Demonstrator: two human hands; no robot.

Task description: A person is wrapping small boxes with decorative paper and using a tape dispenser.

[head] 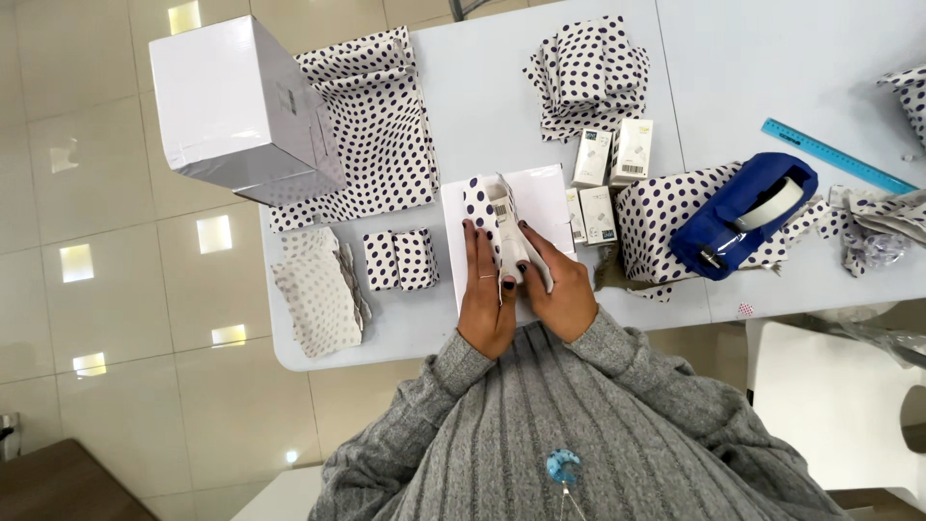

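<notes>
A small white box [503, 214] lies on a sheet of white paper with dark dots [545, 198] at the table's near edge. One dotted flap [478, 205] is folded up against the box's left side. My left hand [484, 294] presses that flap flat against the box, fingers together. My right hand [557, 287] holds the paper against the box's right side. Both hands touch the half-wrapped box.
Two wrapped small boxes [401, 260] lie left of my hands, several unwrapped small boxes [610, 164] to the right. A blue tape dispenser [743, 214] sits on a dotted parcel [658, 222]. A big white carton [236, 106], dotted sheets [378, 125], a blue ruler [837, 156] and a white chair [837, 405] surround.
</notes>
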